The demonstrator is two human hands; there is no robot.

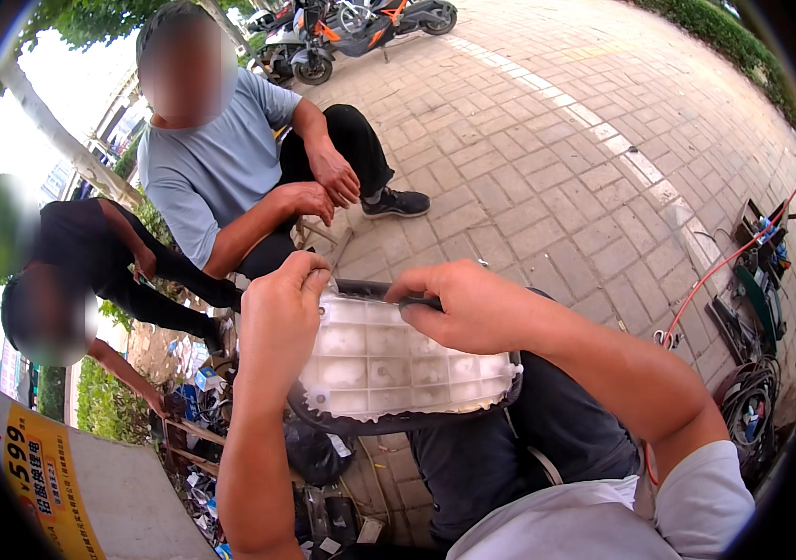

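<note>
Across my lap lies what looks like a scooter seat, underside up. Its white ribbed plastic base [374, 369] is set within a black cover [360, 427] that shows around the rim. My left hand [283, 313] is closed at the far left corner, thumb and fingers pinched by the black edge; what is between them is mostly hidden. My right hand [463, 299] is closed over the far edge, around a short dark piece [421, 303]. Whether that piece is a tool handle or part of the cover cannot be told.
A person in a grey-blue shirt [211, 154] sits across from me; another in black [90, 243] bends toward clutter at the left. A sign panel [52, 476] stands lower left. Tools [753, 308], a red hose [715, 266] and coiled cable [748, 401] lie right. Motorbikes [351, 37] stand behind.
</note>
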